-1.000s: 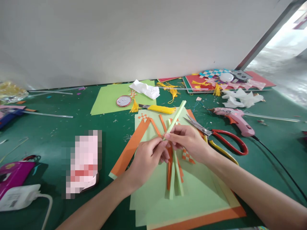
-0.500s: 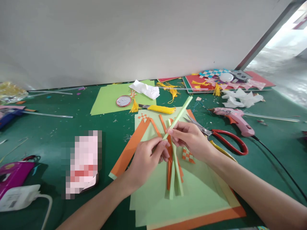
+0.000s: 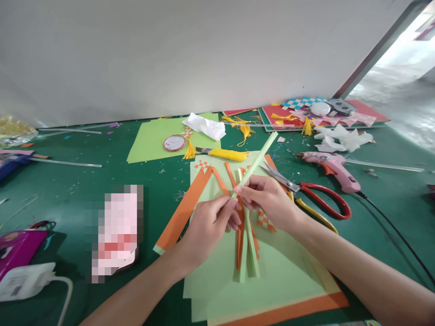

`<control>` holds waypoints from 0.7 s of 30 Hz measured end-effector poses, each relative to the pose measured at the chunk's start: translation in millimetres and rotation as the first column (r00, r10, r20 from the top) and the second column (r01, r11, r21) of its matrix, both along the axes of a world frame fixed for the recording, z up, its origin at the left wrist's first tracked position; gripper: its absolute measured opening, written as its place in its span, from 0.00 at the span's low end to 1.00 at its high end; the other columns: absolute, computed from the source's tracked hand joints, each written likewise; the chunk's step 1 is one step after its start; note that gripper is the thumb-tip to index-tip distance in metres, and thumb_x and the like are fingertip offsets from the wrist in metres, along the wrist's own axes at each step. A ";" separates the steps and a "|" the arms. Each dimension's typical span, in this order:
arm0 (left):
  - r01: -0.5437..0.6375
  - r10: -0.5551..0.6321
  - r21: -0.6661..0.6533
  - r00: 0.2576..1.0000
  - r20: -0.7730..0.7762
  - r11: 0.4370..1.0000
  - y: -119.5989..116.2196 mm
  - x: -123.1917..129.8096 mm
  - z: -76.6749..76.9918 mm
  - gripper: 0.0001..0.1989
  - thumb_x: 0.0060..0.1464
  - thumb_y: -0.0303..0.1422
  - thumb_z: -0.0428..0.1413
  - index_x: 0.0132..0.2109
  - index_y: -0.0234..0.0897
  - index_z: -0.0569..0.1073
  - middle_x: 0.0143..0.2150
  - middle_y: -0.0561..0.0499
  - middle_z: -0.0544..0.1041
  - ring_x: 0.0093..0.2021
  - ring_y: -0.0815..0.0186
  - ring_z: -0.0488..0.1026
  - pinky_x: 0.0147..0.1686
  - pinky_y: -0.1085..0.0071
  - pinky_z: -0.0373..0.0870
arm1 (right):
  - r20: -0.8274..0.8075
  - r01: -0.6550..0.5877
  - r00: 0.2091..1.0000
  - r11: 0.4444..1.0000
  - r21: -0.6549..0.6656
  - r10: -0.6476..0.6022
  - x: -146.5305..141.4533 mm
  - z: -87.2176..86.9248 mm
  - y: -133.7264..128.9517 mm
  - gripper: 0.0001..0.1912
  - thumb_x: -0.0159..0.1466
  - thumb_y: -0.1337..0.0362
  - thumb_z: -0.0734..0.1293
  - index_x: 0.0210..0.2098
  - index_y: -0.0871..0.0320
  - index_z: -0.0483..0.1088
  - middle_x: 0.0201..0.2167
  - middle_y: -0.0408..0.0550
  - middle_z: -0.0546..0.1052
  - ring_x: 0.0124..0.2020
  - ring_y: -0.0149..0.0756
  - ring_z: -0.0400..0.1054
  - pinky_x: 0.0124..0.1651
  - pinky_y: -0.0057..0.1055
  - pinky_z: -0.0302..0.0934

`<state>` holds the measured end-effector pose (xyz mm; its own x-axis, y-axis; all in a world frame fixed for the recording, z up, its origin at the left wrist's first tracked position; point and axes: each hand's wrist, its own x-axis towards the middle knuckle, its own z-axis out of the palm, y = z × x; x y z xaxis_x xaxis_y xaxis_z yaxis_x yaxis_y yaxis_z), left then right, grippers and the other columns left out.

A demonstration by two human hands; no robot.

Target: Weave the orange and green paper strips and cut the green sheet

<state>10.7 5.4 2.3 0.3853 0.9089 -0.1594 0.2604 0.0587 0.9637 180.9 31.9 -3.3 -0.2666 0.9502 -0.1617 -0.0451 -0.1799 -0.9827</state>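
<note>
A light green paper strip point(image 3: 261, 156) slants up and to the right, its lower end pinched between the fingertips of my left hand point(image 3: 214, 217). My right hand point(image 3: 267, 197) grips the same strip just above that end. Both hands hover over stacked pale green sheets point(image 3: 272, 280). Beneath them lie more green strips point(image 3: 252, 253) and narrow orange strips point(image 3: 239, 253). A small orange-and-green woven paper piece point(image 3: 266, 221) rests beside my right hand. Left of my hands is a wide orange strip point(image 3: 185, 210). My fingers hide the strip's lower tip.
Red-handled scissors point(image 3: 324, 199) and a pink glue gun point(image 3: 335, 170) with a cord lie to the right. A yellow utility knife point(image 3: 227, 155) sits behind the hands. At left are a blurred-out pink phone-like object point(image 3: 117, 231) and a purple tool point(image 3: 22, 244). Crumpled tissue point(image 3: 205, 127) lies further back.
My right hand has slid slightly down and left along the green strip, closer to my left hand. The strip's free end has shifted a little up and right.
</note>
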 end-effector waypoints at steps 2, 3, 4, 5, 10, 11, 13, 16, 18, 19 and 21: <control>0.011 -0.011 -0.009 1.000 0.011 1.000 -0.1 0.2 0.5 0.18 0.66 0.41 0.47 0.33 0.35 0.71 0.27 0.52 0.76 0.27 0.70 0.73 0.28 0.77 0.71 | 0.000 0.005 1.000 1.000 -0.002 -0.005 -0.3 -0.7 0.0 0.17 0.59 0.55 0.71 0.22 0.59 0.65 0.15 0.38 0.65 0.18 0.24 0.55 0.22 0.27 0.46; 0.017 -0.016 -0.012 1.000 0.018 1.000 -0.1 0.2 0.7 0.18 0.66 0.41 0.47 0.33 0.35 0.71 0.27 0.52 0.76 0.27 0.70 0.73 0.28 0.77 0.71 | -0.002 0.008 1.000 1.000 -0.003 -0.008 -0.4 -1.1 -0.2 0.18 0.59 0.55 0.71 0.22 0.59 0.64 0.15 0.38 0.65 0.18 0.24 0.55 0.22 0.27 0.46; 0.021 -0.020 -0.014 1.000 0.024 1.000 -0.2 0.2 0.9 0.17 0.66 0.41 0.47 0.33 0.35 0.71 0.27 0.52 0.75 0.27 0.71 0.73 0.28 0.78 0.71 | -0.008 0.011 1.000 1.000 -0.004 -0.011 -0.5 -1.3 -0.4 0.18 0.59 0.56 0.71 0.21 0.59 0.63 0.16 0.38 0.65 0.19 0.24 0.55 0.22 0.27 0.46; 0.023 -0.022 -0.016 0.999 0.030 1.000 -0.3 0.0 1.0 0.17 0.66 0.41 0.47 0.33 0.35 0.71 0.27 0.52 0.75 0.27 0.71 0.73 0.28 0.78 0.70 | -0.015 0.013 1.000 1.000 -0.006 -0.014 -0.5 -1.4 -0.7 0.18 0.59 0.56 0.71 0.21 0.58 0.63 0.16 0.38 0.64 0.19 0.24 0.56 0.22 0.27 0.46; 0.021 -0.020 -0.015 0.999 0.040 1.000 -1.0 -0.7 1.3 0.18 0.66 0.41 0.46 0.33 0.35 0.70 0.27 0.52 0.75 0.26 0.71 0.73 0.27 0.78 0.71 | -0.039 -0.017 0.999 0.999 -0.035 0.016 -0.2 1.4 -1.1 0.17 0.57 0.56 0.72 0.21 0.59 0.64 0.17 0.38 0.66 0.19 0.24 0.58 0.22 0.26 0.48; 0.024 -0.024 -0.010 0.999 0.037 1.000 -0.9 -0.6 1.5 0.18 0.66 0.41 0.46 0.33 0.34 0.70 0.27 0.52 0.76 0.26 0.71 0.73 0.27 0.78 0.71 | -0.035 -0.041 0.999 0.998 -0.043 0.039 -0.3 2.0 -1.0 0.17 0.57 0.56 0.72 0.22 0.59 0.65 0.17 0.39 0.67 0.19 0.24 0.58 0.22 0.26 0.48; 0.032 -0.032 0.002 0.999 0.029 0.999 -0.4 -0.4 2.0 0.19 0.67 0.41 0.45 0.34 0.34 0.71 0.27 0.52 0.76 0.26 0.71 0.73 0.27 0.78 0.71 | -0.026 -0.078 0.997 0.996 -0.052 0.077 -0.8 2.7 -0.7 0.17 0.57 0.55 0.72 0.23 0.60 0.67 0.17 0.39 0.67 0.19 0.24 0.58 0.22 0.25 0.48; 0.030 -0.030 0.018 1.000 0.007 0.999 0.2 -0.1 2.1 0.19 0.66 0.41 0.46 0.34 0.34 0.71 0.27 0.52 0.76 0.26 0.71 0.73 0.28 0.78 0.71 | -0.018 -0.067 0.998 0.997 -0.030 0.067 -1.6 2.1 -0.1 0.17 0.58 0.55 0.71 0.23 0.60 0.67 0.16 0.39 0.67 0.19 0.24 0.58 0.22 0.25 0.48; 0.026 -0.026 0.011 1.000 -0.003 1.000 0.1 0.0 1.5 0.18 0.66 0.41 0.47 0.33 0.35 0.71 0.27 0.52 0.76 0.27 0.71 0.73 0.28 0.78 0.71 | -0.014 -0.044 0.999 0.999 -0.005 0.044 -1.6 1.3 0.3 0.18 0.58 0.54 0.71 0.22 0.60 0.66 0.16 0.39 0.67 0.19 0.24 0.58 0.22 0.26 0.48; 0.026 -0.026 0.004 1.000 -0.003 1.000 -0.1 0.1 1.1 0.18 0.66 0.41 0.47 0.33 0.35 0.71 0.27 0.52 0.76 0.27 0.71 0.73 0.28 0.78 0.71 | -0.010 -0.032 0.999 0.999 0.007 0.032 -1.5 1.0 0.4 0.18 0.59 0.54 0.71 0.22 0.60 0.65 0.15 0.39 0.67 0.18 0.24 0.57 0.22 0.26 0.48; 0.028 -0.028 -0.011 1.000 0.009 1.000 -0.5 0.1 0.1 0.17 0.66 0.41 0.47 0.33 0.35 0.71 0.27 0.52 0.75 0.27 0.71 0.73 0.28 0.79 0.71 | 0.000 -0.015 1.000 1.000 0.024 0.015 -1.0 0.3 0.3 0.19 0.59 0.54 0.70 0.21 0.59 0.64 0.15 0.38 0.66 0.18 0.23 0.56 0.22 0.26 0.47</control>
